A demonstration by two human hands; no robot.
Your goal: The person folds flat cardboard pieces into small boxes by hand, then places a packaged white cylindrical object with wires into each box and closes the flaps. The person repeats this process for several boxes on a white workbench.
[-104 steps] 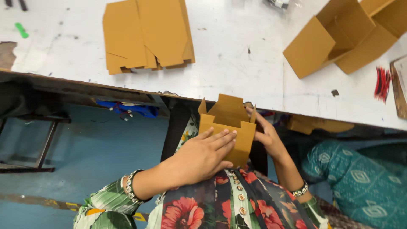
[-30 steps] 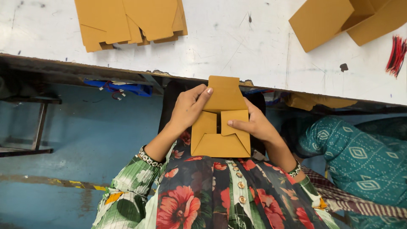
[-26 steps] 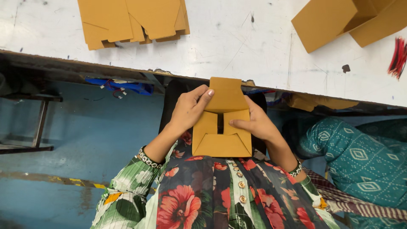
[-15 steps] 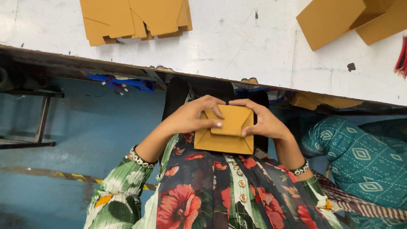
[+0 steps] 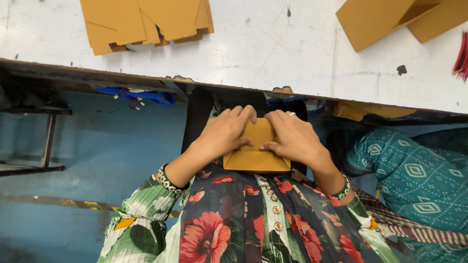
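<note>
Head cam's showing me both hands, left hand [image 5: 222,136] and right hand [image 5: 292,139], pressing the small brown box [image 5: 256,153] shut in the lap, flaps looking folded in, while flat blanks [image 5: 146,22] are waiting at 11 o'clock on the white table [image 5: 273,53].

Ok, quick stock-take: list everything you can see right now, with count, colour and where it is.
small cardboard box: one, tan, on the lap, pressed under both hands
flat cardboard blanks: a stack, tan, table top left
cardboard boxes: at least two, tan, table top right
table: one, white, scuffed, across the top
red strands: a bunch, red, table right edge
blue bundle with wires: one, under the table edge
teal patterned cloth: a neighbouring person's, right
left hand: on the box's left
right hand: on the box's right
</note>
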